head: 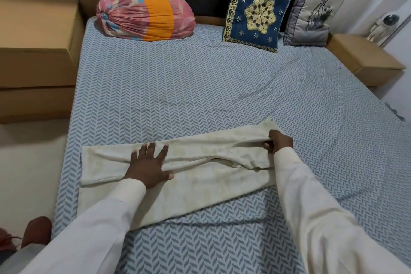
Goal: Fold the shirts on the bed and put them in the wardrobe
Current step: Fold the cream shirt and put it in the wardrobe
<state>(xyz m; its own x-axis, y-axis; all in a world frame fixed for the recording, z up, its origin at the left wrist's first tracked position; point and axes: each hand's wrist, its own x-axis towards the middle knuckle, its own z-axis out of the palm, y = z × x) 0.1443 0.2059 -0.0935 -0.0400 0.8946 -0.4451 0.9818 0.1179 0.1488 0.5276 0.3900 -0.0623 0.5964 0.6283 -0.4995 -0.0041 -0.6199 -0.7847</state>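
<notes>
**Cream shirt part-folded on the bed, both hands on it**

Obs.: cream shirt [200, 155] lies as a long band across the bed [200, 84], near its foot edge, on the blue herringbone sheet.

Left hand [148, 167]: flat, fingers spread, pressing the shirt's left half down.

Right hand [280, 140]: fingers curled, pinching a fold at the shirt's right end.

At the bed's head end, well apart from the shirt: pink-and-orange bolster [144, 14], blue embroidered cushion [258, 18], grey cushion [313, 15].

Beside the bed's right head corner: small astronaut figurine [380, 26].
</notes>
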